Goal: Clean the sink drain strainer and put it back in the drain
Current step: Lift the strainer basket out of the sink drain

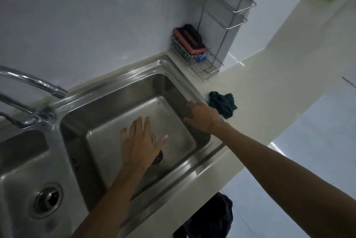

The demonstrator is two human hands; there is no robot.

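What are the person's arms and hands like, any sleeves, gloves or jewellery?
Both arms are bare up to the frame edge, with no sleeves showing. The left hand and right hand wear no gloves; no rings or watch can be seen, though the picture is dim.

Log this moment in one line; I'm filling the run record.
left hand: open, over drain strainer | right hand: on sink rim | dark cloth: on counter

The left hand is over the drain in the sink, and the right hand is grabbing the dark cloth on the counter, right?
Not quite. In the head view the right hand rests on the sink's rim, beside the dark cloth, not grabbing it. The left hand is over the drain, as you said.
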